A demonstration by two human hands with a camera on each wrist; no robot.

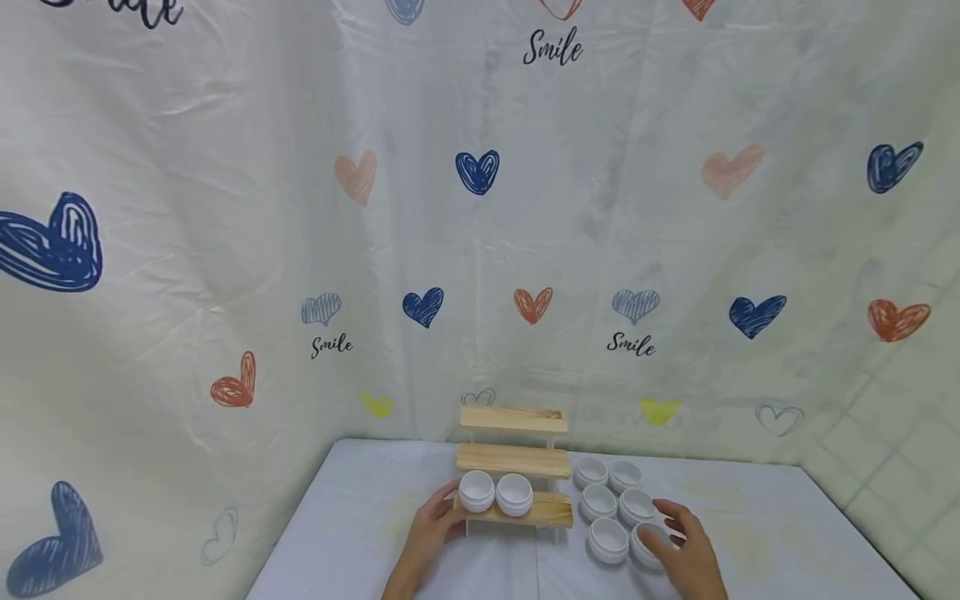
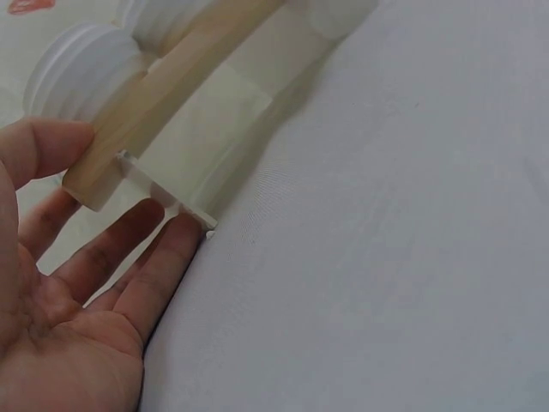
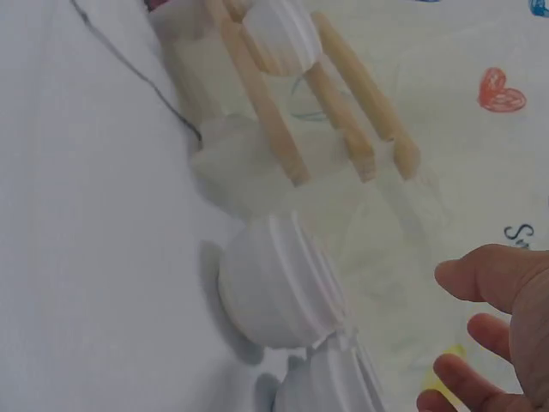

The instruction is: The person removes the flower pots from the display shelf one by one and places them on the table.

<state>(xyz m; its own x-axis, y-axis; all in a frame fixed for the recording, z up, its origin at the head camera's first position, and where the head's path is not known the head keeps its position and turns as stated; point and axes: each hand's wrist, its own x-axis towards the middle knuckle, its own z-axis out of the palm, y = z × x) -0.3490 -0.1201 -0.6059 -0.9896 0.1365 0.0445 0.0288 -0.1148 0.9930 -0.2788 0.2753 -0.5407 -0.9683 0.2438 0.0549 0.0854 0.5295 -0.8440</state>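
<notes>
A three-tier wooden display stand [image 1: 513, 460] with clear supports stands on the table. Two white ribbed bowls [image 1: 476, 492] sit side by side on its lowest board. My left hand [image 1: 435, 523] grips the left end of that board; in the left wrist view the thumb lies against the board end [image 2: 107, 167], and other fingers are beside the clear support [image 2: 167, 190]. To the right of the stand, several more white bowls [image 1: 607, 540] are grouped in two columns. My right hand [image 1: 688, 546] is over the nearest right bowl, fingers spread, with nothing held between them in the right wrist view.
A white cloth covers the table [image 1: 750, 533]. Behind it hangs a pale curtain [image 1: 555, 233] printed with hearts and the word Smile. The top and middle boards of the stand rise in steps toward this curtain.
</notes>
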